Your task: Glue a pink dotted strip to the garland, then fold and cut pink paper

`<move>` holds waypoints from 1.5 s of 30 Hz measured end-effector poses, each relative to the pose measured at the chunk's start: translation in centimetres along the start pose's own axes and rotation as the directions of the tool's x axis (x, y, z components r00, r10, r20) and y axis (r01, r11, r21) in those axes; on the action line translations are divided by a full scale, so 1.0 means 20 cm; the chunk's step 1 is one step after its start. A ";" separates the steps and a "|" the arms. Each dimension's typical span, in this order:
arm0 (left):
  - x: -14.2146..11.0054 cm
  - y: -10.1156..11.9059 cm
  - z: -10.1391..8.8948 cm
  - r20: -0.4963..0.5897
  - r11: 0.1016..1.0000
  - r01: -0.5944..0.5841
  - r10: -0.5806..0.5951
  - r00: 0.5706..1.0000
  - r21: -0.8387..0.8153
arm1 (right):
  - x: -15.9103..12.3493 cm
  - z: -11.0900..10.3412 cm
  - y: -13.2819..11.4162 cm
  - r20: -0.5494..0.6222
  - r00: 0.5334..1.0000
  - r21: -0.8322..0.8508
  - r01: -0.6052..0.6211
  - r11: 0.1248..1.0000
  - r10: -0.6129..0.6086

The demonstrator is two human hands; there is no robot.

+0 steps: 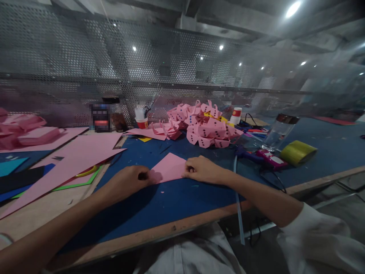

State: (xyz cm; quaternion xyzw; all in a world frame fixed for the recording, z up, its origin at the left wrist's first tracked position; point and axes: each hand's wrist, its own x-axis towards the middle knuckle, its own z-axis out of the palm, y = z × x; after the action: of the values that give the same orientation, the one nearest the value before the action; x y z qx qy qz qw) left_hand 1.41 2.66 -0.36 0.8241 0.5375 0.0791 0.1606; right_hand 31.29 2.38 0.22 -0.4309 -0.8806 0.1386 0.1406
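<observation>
A pink sheet of paper (170, 167), folded to a triangle with its point away from me, lies on the blue table top (176, 205). At its left corner is my left hand (131, 182), fingers curled and closed on the paper's edge. My right hand (203, 170) pinches the right corner between thumb and bent fingers. Beyond the paper rises a pile of folded pink paper pieces (209, 129), some with small dark squares on them.
Pink sheets (82, 152), coloured paper and yellow-handled scissors (87, 172) lie left. Paper cups (142, 121) stand at the back. On the right are a clear jar (279, 133), a yellow tape roll (298, 153), a purple glue gun (251, 153) and a hanging pale strip (238, 205).
</observation>
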 end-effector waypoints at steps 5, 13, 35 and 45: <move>0.02 -0.05 -0.01 0.046 1.000 -0.001 0.002 0.999 -0.020 | 0.00 0.00 0.01 0.007 1.000 0.012 -0.004 1.000 0.004; 0.02 -0.10 -0.05 0.089 1.000 0.004 -0.004 0.996 0.006 | 0.00 -0.01 -0.01 0.010 1.000 0.034 -0.017 0.999 0.016; -0.01 -0.10 -0.15 0.203 0.999 0.044 -0.045 0.978 0.009 | 0.00 -0.01 0.00 0.026 0.999 0.044 -0.028 0.999 0.027; -0.02 -0.12 -0.17 0.217 0.998 0.066 -0.067 0.974 0.010 | 0.00 -0.01 0.00 0.027 0.999 0.038 -0.034 0.999 0.033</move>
State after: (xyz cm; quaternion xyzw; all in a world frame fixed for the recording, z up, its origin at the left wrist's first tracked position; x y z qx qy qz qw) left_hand -1.87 3.88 1.98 0.8096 0.5440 -0.0177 0.2197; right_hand 31.27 2.47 0.36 -0.4409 -0.8722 0.1632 0.1350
